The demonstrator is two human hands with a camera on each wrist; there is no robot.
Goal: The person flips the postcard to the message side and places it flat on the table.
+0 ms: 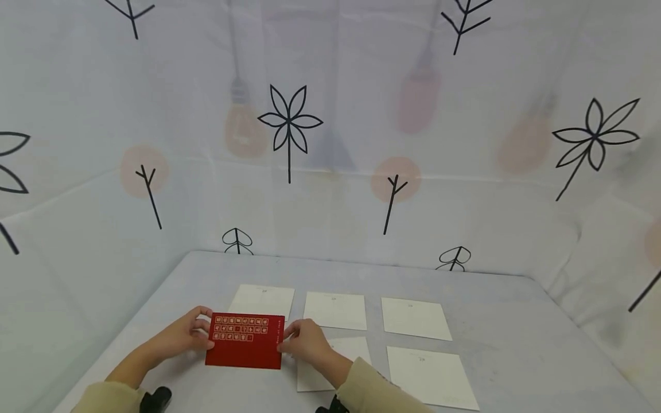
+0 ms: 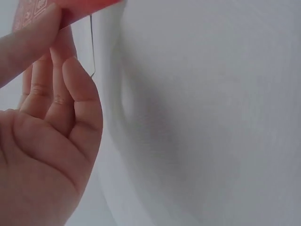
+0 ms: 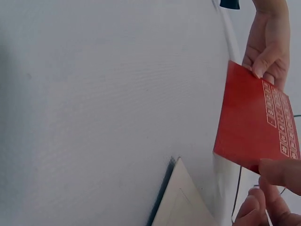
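A red card (image 1: 245,354) with rows of small boxed gold characters is held up above the table, its printed face towards me. My left hand (image 1: 182,337) pinches its left edge, the thumb on the near face and the other fingers behind. At the opposite edge my right hand (image 1: 310,345) pinches it between thumb and fingers. In the left wrist view only a corner of the red card (image 2: 80,8) shows above the palm. Almost the whole red card (image 3: 249,117) is seen in the right wrist view, tilted between both hands.
Several white cards lie in two rows on the pale tabletop (image 1: 516,344). A front white card (image 1: 356,349) is partly covered by my right hand and forearm; another white card (image 1: 434,376) lies to its right. A patterned white curtain (image 1: 330,218) rises behind the table.
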